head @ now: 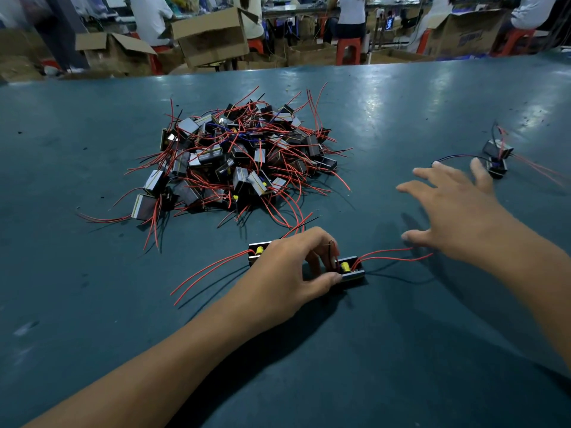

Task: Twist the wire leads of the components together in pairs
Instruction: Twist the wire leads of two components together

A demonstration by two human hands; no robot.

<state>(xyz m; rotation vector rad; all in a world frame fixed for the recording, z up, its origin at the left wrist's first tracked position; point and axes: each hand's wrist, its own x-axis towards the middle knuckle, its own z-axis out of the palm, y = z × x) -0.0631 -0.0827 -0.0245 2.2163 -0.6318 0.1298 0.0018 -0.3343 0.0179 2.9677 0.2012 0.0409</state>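
A heap of small black-and-silver components [238,159] with red wire leads lies in the middle of the green table [92,304]. In front of it two components lie end to end: one [350,270] under my left hand's fingertips, the other [258,251] poking out from behind that hand. My left hand [293,270] pinches the near end of the right-hand component and its dark leads. Red leads run out to both sides. My right hand [454,208] hovers open, fingers spread, just left of a joined pair of components [497,157] at the right.
The table's far edge runs across the top. Beyond it stand cardboard boxes [213,35], red stools [349,49] and several seated people. A thin black lead [457,156] curves from the joined pair toward my right fingertips.
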